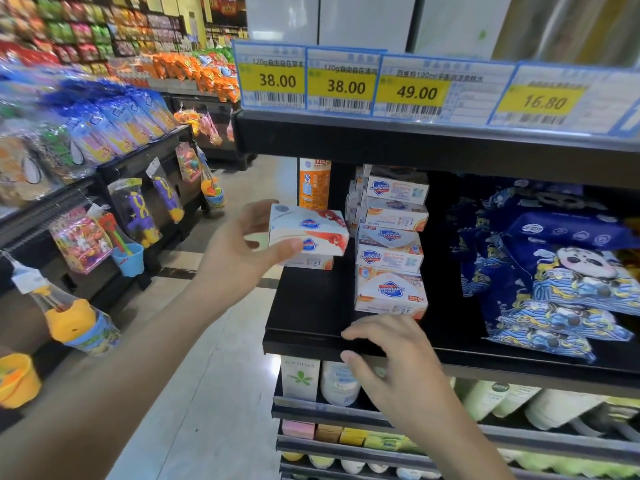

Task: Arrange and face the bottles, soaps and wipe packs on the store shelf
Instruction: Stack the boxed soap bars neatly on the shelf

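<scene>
1. shelf (311, 306): black, its left end bare between the held soaps and the soap stack; the front edge runs near, the left edge opens onto the aisle floor (221, 375).
2. wipe packs (561, 282): dark blue, piled loosely at the right of the shelf, some leaning, well apart from both hands.
3. soap stack (391, 244): white and orange boxes piled several high mid-shelf, some labels upside down; the lowest box sits near the front edge.
4. left hand (239, 251): clamped on two stacked soaps (308, 233), thumb on the near face, fingers behind; the boxes hang over the shelf's left end, just left of the stack, and whether they touch the shelf i cannot tell.
5. right hand (391, 362): fingers apart and loosely bent, holding nothing, at the shelf's front edge just below the stack.
6. bottle (314, 183): orange, upright at the far left of the shelf, behind the held soaps.
7. price tags (346, 81): on the rail above.
</scene>
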A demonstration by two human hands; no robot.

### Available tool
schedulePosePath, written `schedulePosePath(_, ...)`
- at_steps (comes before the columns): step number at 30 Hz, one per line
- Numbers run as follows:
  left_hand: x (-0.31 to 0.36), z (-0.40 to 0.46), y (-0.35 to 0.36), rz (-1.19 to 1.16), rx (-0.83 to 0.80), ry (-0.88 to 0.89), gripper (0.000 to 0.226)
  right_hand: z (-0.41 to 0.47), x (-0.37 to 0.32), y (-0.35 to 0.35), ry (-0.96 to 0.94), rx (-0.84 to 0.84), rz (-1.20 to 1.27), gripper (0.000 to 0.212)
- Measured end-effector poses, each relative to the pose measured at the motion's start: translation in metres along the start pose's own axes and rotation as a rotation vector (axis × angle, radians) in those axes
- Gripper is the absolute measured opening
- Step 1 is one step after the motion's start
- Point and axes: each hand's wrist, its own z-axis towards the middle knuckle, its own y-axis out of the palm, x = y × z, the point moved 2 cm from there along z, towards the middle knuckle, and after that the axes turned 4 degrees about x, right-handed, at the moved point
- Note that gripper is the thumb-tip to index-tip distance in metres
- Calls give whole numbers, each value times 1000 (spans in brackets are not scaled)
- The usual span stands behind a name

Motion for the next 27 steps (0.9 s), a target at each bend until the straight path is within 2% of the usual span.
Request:
schedulePosePath(4,-9,27,7,3,29,17,74,5,6,4,15,-2,20,21)
schedulePosePath(10,-20,44,25,-6,-18,-25,75,4,10,4,23,-12,70,17)
schedulePosePath(22,-15,48,33,-73,-121,-70,44,2,7,5,23,-26,48,24)
schedulePosePath(24,-17,46,32,-78,-119,-75,52,2,7,5,23,-30,56,23)
schedulePosePath(27,-18,37,27,-71,-19,-110,84,1,6,1,72,11,161,17)
